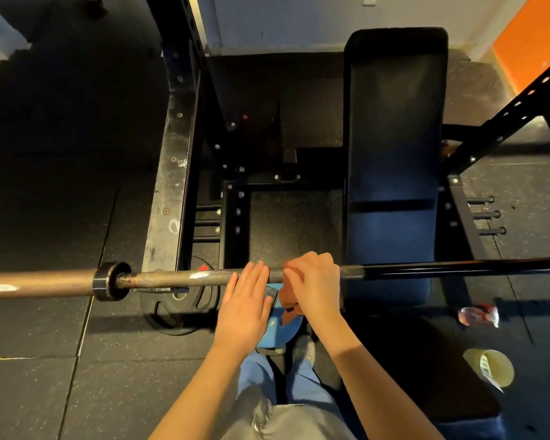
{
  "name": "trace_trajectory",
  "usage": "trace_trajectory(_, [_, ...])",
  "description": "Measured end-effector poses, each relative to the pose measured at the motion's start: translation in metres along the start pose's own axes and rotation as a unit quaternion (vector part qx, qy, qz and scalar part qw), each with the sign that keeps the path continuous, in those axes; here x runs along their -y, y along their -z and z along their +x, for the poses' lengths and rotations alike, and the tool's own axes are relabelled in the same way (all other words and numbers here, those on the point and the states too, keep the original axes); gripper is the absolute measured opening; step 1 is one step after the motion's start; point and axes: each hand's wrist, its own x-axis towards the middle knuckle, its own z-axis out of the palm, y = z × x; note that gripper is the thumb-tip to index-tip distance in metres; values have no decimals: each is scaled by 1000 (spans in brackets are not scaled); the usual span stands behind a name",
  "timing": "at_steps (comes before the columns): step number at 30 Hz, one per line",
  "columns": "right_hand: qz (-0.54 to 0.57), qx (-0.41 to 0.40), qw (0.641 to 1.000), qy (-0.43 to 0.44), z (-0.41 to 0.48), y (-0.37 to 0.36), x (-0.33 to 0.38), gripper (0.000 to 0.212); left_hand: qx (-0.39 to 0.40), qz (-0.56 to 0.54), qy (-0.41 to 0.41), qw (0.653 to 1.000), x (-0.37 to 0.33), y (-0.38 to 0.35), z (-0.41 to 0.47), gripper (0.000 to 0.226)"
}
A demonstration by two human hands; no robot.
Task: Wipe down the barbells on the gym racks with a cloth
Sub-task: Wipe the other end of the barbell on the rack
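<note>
A long barbell (185,278) lies across the rack from left to right, with a worn knurled shaft and a collar (108,281) at its left. My right hand (315,284) grips a reddish-brown cloth (291,296) wrapped over the shaft near its middle; the cloth's loose end hangs below the bar. My left hand (245,308) rests just left of it, fingers straight, with the fingertips touching the shaft.
A black padded bench (394,154) stands beyond the bar at the right. Black rack uprights (172,154) rise at left and right. A black weight plate (178,308) and a blue plate (283,325) lie on the floor below. A yellowish cup (489,368) and a plastic wrapper (478,315) sit at the right.
</note>
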Motion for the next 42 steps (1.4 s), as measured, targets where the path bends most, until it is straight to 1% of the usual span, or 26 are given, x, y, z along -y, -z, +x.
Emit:
trace_trajectory(1, [14,5,1000,25,-9,3,-6,9,2,1,1,1000,0,1,0,56])
trace_trajectory(3, [-44,33,997,52,-10,13,-22,11,8,4,3,1000,-1,4,1,56])
trace_trajectory(4, [-89,31,995,25,-3,21,-27,5,10,2,4,1000,-2,5,1,56])
trace_trajectory(6, [-87,3,994,-64,9,29,-27,14,10,2,7,1000,-2,5,2,56])
trace_trajectory(7, [-91,10,992,-82,7,27,-22,15,11,3,8,1000,-2,5,1,56])
trace_trajectory(8, [-92,31,993,-70,2,21,-14,8,12,4,9,1000,-3,6,1,56])
trace_trajectory(9, [-65,22,997,-40,-5,12,-12,5,14,6,11,1000,-4,6,1,56])
trace_trajectory(10, [-32,15,999,4,-9,3,-13,12,16,9,14,1000,-6,8,2,56])
trace_trajectory(11, [-29,34,998,43,-9,1,-20,16,19,12,17,1000,-7,8,2,56])
trace_trajectory(12, [-70,72,993,68,-3,6,-25,19,23,15,19,999,-7,9,3,56])
trace_trajectory(13, [-104,111,987,58,4,15,-30,22,25,18,18,999,-8,11,3,56])
trace_trajectory(14, [-125,102,987,18,11,20,-36,19,26,20,17,999,-7,12,3,56])
trace_trajectory(15, [-101,67,992,-33,14,23,-40,15,25,23,16,999,-7,12,4,56])
trace_trajectory(16, [-79,19,995,-59,13,26,-38,15,23,24,18,999,-8,12,3,55])
trace_trajectory(18, [-14,-58,995,-85,8,29,-34,21,23,23,24,999,-10,14,4,55])
trace_trajectory(19, [9,-79,993,-87,5,30,-32,21,24,24,28,999,-11,14,4,55])
trace_trajectory(21, [22,-104,990,-97,7,28,-34,18,30,22,33,999,-11,16,5,55])
trace_trajectory(23, [11,-101,990,-98,9,26,-40,15,36,20,35,999,-11,16,6,56])
trace_trajectory(25, [20,-119,985,-124,7,24,-46,13,40,14,31,999,-11,16,6,56])
trace_trajectory(26, [-8,-129,984,-122,7,24,-47,16,41,10,29,999,-11,17,6,56])
trace_trajectory(29, [-121,-75,985,-94,8,30,-41,19,39,2,30,999,-11,15,8,58])
trace_trajectory(32, [-112,-37,993,-25,3,22,-40,13,44,-17,7,999,-20,18,14,67])
trace_trajectory(34, [-114,-45,991,46,-8,11,-52,21,46,-22,-8,999,-26,16,19,58])
trace_trajectory(37, [-130,-71,984,100,-14,20,-72,39,33,-34,0,999,-31,15,21,55])
trace_trajectory(39, [-128,-95,982,100,-13,27,-76,38,35,-38,-12,999,-28,15,19,55])
trace_trajectory(42, [-106,-90,989,41,-13,12,-64,22,31,-48,-27,998,-22,13,19,53])
